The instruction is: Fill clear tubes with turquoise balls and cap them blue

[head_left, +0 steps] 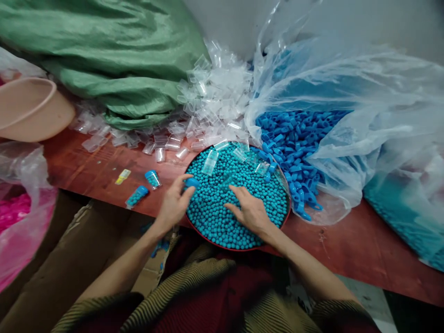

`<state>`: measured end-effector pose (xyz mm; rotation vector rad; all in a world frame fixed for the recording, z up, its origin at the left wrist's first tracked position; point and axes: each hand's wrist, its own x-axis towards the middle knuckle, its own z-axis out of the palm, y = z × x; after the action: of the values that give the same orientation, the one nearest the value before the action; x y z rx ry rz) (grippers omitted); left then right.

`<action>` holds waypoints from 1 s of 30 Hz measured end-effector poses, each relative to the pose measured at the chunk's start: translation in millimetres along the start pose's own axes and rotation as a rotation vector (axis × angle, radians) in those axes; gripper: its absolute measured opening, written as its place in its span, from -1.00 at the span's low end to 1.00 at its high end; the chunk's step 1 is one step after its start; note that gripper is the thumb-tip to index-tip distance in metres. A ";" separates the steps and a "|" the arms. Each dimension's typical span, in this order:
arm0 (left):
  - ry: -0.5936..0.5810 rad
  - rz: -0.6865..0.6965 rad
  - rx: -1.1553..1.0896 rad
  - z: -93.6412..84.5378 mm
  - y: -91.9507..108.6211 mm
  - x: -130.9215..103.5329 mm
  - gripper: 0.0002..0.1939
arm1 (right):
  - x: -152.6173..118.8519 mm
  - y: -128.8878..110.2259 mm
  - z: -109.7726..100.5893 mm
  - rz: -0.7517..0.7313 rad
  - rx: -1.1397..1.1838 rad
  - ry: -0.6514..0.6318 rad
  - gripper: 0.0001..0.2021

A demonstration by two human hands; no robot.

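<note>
A round red-rimmed tray [239, 231] full of small turquoise balls sits at the table's front edge. My left hand [175, 201] is at its left rim, thumb and fingers closed round a blue cap [191, 183]. Over the balls, my right hand [250, 209] has its thumb and fingers round a clear container [228, 181], which is faint against the balls. Clear containers [210, 162] also lie on the balls at the back of the tray. Left of my left hand, two blue-capped containers with turquoise balls [138, 196] lie on the table.
Behind the tray is a heap of clear containers [222, 92], with a green sack [138, 60] to its left. Blue caps [294, 138] spill from a plastic bag at right. A beige basin [34, 111] and a bag of pink pieces [15, 210] are at left.
</note>
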<state>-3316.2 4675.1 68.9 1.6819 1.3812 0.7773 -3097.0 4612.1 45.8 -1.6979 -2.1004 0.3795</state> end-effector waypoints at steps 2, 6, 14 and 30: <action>0.143 -0.017 0.223 -28.3 -12.1 0.9 -0.64 | 1.9 19.1 -4.4 0.087 0.008 0.046 -0.66; 0.396 0.056 0.638 -37.7 -17.4 -1.7 -0.65 | 11.2 45.4 -6.2 0.173 -0.031 0.081 -0.75; -0.149 0.215 0.526 67.2 13.2 18.1 -0.65 | 15.7 66.5 -43.0 0.409 -0.218 0.130 -0.75; -0.258 0.194 0.396 91.4 0.7 34.3 -0.79 | 37.9 88.4 -33.0 0.427 0.041 0.248 -0.62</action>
<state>-3230.7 4690.2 24.2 2.1636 1.2583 0.3827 -3011.6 4667.0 40.0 -2.0486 -1.5422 0.3120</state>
